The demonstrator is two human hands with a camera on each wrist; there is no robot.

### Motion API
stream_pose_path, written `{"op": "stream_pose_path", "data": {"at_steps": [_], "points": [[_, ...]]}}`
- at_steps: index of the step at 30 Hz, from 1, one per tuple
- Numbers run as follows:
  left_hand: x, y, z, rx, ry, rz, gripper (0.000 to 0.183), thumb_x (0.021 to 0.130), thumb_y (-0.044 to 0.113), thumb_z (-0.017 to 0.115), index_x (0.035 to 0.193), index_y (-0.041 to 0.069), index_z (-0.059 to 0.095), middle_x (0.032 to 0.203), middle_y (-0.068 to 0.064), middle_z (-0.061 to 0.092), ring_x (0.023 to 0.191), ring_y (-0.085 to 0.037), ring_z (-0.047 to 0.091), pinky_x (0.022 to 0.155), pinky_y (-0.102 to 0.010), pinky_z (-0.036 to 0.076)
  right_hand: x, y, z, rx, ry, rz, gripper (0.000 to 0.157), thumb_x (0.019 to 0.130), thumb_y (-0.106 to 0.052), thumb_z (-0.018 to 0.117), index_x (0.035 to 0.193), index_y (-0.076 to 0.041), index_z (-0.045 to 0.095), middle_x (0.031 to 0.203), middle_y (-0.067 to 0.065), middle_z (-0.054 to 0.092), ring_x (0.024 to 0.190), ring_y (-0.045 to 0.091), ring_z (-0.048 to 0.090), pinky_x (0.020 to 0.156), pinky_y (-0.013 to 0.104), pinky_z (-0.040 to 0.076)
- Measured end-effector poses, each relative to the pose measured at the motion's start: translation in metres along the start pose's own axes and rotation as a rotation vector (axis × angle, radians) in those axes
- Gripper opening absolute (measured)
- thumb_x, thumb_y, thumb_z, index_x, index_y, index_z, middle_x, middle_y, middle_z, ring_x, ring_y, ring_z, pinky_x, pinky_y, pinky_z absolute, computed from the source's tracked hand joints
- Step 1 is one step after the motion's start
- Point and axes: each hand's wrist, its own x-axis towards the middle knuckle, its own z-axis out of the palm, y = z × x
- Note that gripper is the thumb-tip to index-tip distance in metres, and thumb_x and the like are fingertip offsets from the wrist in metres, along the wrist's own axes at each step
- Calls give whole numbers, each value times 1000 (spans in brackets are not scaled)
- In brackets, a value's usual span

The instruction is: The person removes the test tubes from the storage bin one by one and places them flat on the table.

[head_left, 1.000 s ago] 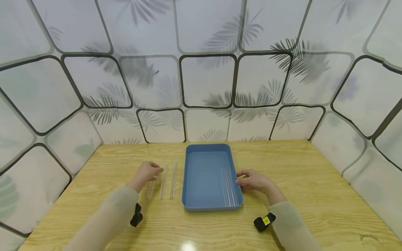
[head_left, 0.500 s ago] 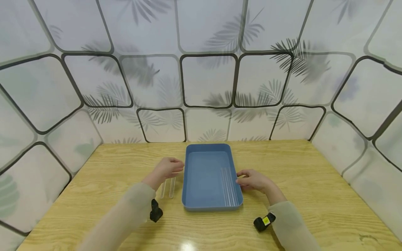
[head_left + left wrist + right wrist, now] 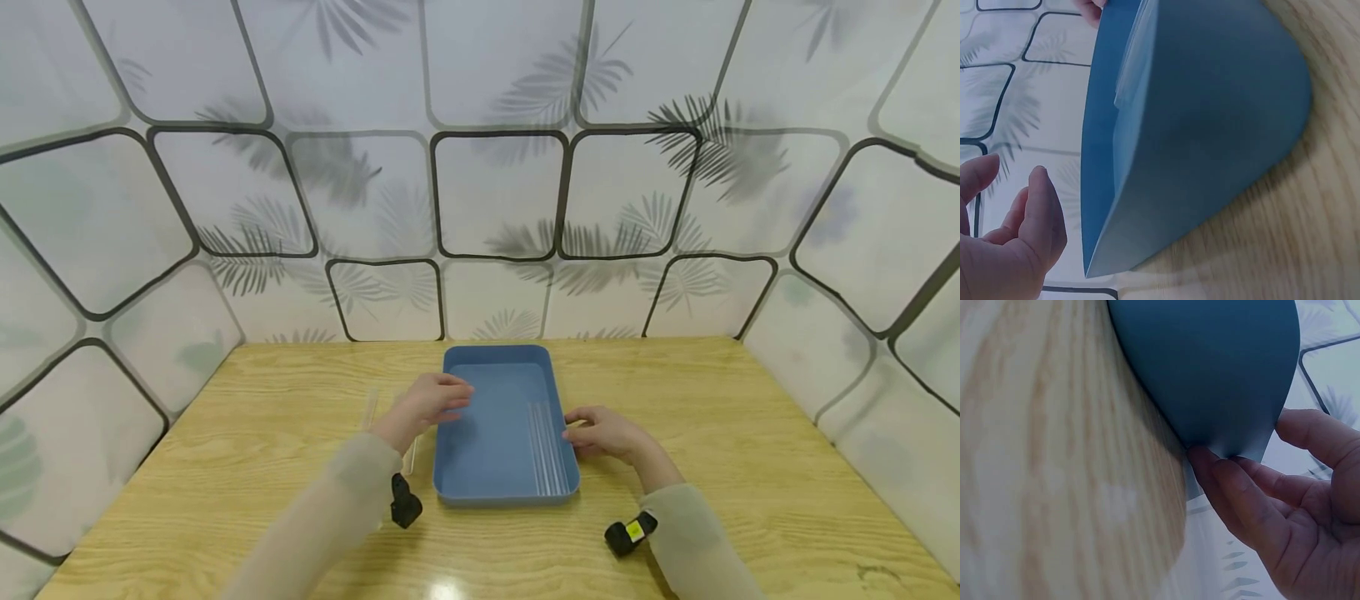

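Note:
My left hand [image 3: 431, 400] is over the left rim of a blue rectangular tray [image 3: 487, 375]. In the left wrist view its thumb and fingers [image 3: 1039, 206] stand apart with nothing between them, beside the tray's outer wall [image 3: 1210, 125]. My right hand [image 3: 603, 432] holds the tray's right side. The right wrist view has those fingertips [image 3: 1232, 475] against the wall's outside and the thumb at the rim. Several long clear rods [image 3: 547, 450] lie side by side along the right inside of the tray. More clear rods [image 3: 412, 454] lie left of it, partly hidden by my left arm.
The tray stands on a wood-grain table [image 3: 660, 375]. A patterned cloth wall [image 3: 495, 208] with leaf prints rises behind the table and along both sides. A black wrist camera [image 3: 405, 502] is on the left wrist, another [image 3: 630, 533] on the right.
My left hand has moved right, from above the clear rods on the table to over the tray's left rim. My right hand has stayed at the tray's right side.

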Motion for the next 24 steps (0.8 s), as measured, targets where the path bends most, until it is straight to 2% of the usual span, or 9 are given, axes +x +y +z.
{"op": "stream_pose_path", "data": {"at_steps": [5,17,24], "points": [[1,-3,7,5,-20,-16,29,85,10,59,110,-4,55,111,-17,56,96,-24,57,75,-33,50,1,1,0,3,0,-1,57,85,-16,58,124,16,33,105,19,55,92,26,57,77,38,48],[-1,-18,29,38,-154,-38,34,86,12,57,114,-8,50,108,-16,56,98,-27,56,77,-35,49,0,0,1,3,-6,-4,56,86,-15,57,124,17,33,106,20,55,94,26,57,78,39,48],[0,-24,42,43,-183,-84,33,84,10,59,111,-8,53,107,-18,58,97,-27,57,77,-37,48,1,0,1,-2,-6,-3,55,86,-15,57,124,16,33,106,20,55,93,26,57,78,39,48]]}}
